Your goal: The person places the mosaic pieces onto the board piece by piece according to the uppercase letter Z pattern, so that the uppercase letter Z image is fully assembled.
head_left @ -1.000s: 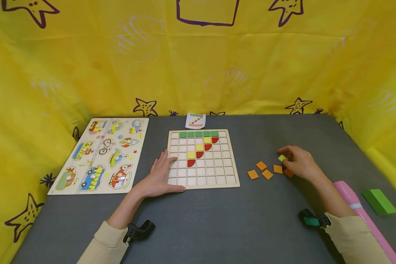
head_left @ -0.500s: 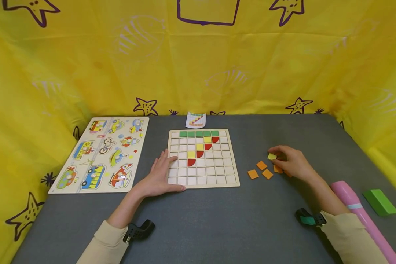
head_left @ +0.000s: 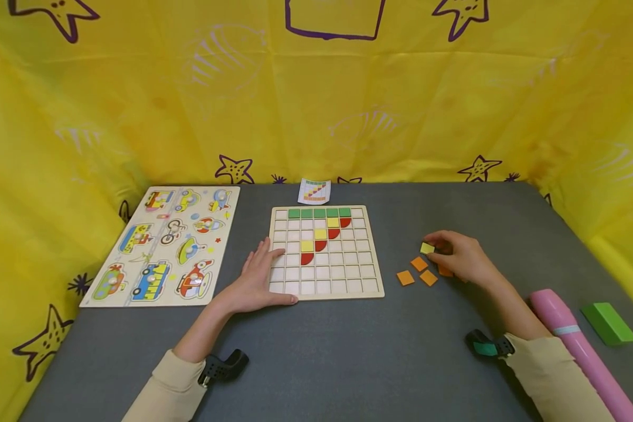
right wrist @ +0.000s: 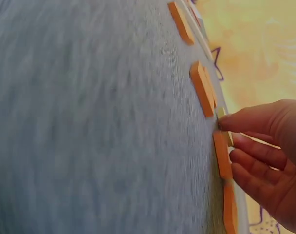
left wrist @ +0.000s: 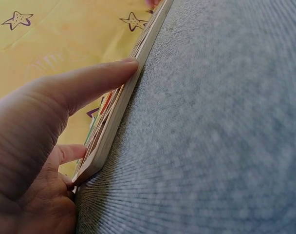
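A yellow square tile (head_left: 427, 248) is pinched between the thumb and fingers of my right hand (head_left: 461, 256), low over the table. Orange square tiles (head_left: 405, 278) lie just in front of that hand, some partly hidden by it; in the right wrist view an orange tile (right wrist: 222, 155) overlaps the held one. My left hand (head_left: 255, 281) rests spread at the near left corner of a wooden grid board (head_left: 343, 298). Its thumb lies on the front rim, seen close up in the left wrist view. On the board sit a row of green squares (head_left: 319, 213), a diagonal of yellow squares (head_left: 307, 246) and red quarter circles (head_left: 307, 258).
A small pattern card (head_left: 314, 191) lies behind the board. To the left is a vehicle puzzle board (head_left: 163, 246). A pink cylinder-like object (head_left: 575, 340) and a green block (head_left: 609, 323) lie at the right. Yellow cloth (head_left: 316, 105) surrounds the grey table (head_left: 348, 357).
My right hand has moved left with the yellow tile, from beyond the orange tiles to just behind them. My left hand has stayed on the board.
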The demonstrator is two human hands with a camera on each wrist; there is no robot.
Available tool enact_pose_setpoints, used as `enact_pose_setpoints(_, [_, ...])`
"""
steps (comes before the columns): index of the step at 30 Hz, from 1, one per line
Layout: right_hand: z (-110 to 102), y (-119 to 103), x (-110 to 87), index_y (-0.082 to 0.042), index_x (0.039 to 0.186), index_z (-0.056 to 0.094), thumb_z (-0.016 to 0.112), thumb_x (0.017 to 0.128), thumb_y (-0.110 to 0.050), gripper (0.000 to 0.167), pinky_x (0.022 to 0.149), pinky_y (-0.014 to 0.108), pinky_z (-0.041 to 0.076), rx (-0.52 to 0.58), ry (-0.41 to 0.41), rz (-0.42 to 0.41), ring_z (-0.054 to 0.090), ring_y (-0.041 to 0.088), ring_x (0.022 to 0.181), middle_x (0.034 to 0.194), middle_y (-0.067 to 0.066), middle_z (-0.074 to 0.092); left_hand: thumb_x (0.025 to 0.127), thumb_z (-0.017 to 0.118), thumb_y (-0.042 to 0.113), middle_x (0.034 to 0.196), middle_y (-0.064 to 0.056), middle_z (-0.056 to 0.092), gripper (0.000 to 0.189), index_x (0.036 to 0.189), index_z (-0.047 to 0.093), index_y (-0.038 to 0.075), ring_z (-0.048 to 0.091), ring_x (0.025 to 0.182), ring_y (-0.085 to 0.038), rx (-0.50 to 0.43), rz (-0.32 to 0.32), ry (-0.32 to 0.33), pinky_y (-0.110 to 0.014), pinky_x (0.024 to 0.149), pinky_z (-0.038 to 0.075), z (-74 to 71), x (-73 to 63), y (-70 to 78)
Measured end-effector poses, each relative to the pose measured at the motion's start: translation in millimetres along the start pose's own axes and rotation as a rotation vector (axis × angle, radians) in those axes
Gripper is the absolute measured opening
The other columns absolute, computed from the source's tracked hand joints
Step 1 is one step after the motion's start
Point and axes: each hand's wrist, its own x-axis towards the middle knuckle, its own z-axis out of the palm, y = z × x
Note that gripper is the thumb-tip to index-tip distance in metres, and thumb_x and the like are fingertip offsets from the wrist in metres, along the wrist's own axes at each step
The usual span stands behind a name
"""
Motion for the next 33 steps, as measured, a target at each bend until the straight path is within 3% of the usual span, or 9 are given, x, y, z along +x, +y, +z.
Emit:
enact_pose_setpoints(8, [19, -23, 17.7, -0.005, 0.117, 0.067, 0.072, 0.090, -0.013, 0.029, 0.078, 0.035, 0.053, 0.088, 0.013, 0.018, 0.062, 0.025, 0.093, 0.106, 0.011, 0.068, 0.073, 0.081, 0.049, 0.160, -0.025, -0.003, 0.104, 0.149, 0.029, 0.001, -0.006, 0.147, -0.037, -0.009, -0.004, 0.001, -0.054, 0.115, -0.002, 0.2, -0.4, -0.8])
enact_pose_setpoints(14, [37, -46, 31.8, -0.007, 0.117, 0.068, 0.072, 0.090, -0.017, 0.030, 0.082, 0.039, 0.053, 0.201, -0.013, 0.033, 0.060, 0.022, 0.093, 0.106, 0.009, 0.067, 0.073, 0.081, 0.049, 0.160, -0.024, -0.003, 0.105, 0.149, 0.029, 0.000, -0.007, 0.147, -0.036, -0.006, -0.007, 0.007, -0.052, 0.115, -0.002, 1.0, -0.3, 1.1])
enact_pose_setpoints(19, [51, -68, 43.2, -0.008, 0.115, 0.069, 0.075, 0.087, -0.017, 0.030, 0.083, 0.038, 0.053, 0.266, -0.046, 0.000, 0.059, 0.019, 0.089, 0.104, 0.006, 0.068, 0.073, 0.081, 0.049, 0.160, -0.025, -0.003, 0.105, 0.149, 0.028, 0.000, -0.007, 0.147, -0.036, -0.006, 0.001, 0.008, -0.053, 0.115, -0.002, 1.0, -0.3, 1.5])
enact_pose_setpoints(33, [96, -132, 68.3, -0.009, 0.101, 0.071, 0.077, 0.084, -0.011, 0.019, 0.081, 0.031, 0.054, 0.309, -0.160, -0.167, 0.060, 0.016, 0.087, 0.096, -0.001, 0.067, 0.073, 0.081, 0.050, 0.160, -0.024, -0.004, 0.106, 0.149, 0.028, 0.001, -0.008, 0.147, -0.036, -0.018, -0.011, 0.006, -0.052, 0.115, -0.003, 1.5, -0.4, 0.3])
